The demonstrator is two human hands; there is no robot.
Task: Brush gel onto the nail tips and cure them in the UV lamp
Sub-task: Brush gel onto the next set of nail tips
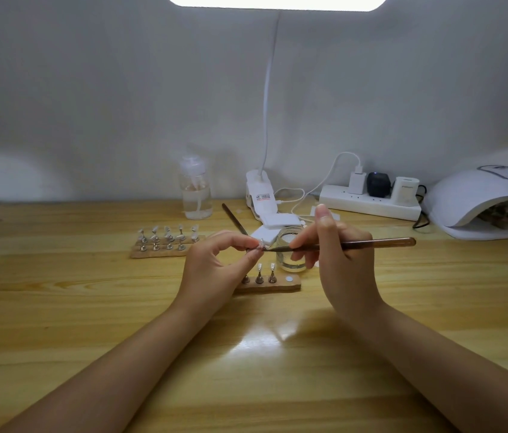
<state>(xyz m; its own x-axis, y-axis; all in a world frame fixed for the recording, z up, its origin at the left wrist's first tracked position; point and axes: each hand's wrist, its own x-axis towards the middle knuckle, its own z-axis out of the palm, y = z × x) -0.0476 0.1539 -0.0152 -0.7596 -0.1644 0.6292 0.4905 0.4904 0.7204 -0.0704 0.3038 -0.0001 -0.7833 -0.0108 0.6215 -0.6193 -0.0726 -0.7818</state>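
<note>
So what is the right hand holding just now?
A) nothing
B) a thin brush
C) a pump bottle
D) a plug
B: the right hand grips a thin brush, whose tip meets the small nail tip pinched in the left hand, above the wooden table.

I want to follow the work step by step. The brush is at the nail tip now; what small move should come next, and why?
Probably a short stroke of the brush along the nail tip. The left hand pinches the tip's stand, the right hand grips the brush, and its bristles seem to meet the tip. An empty spot on the near wooden strip awaits it afterwards.
</note>
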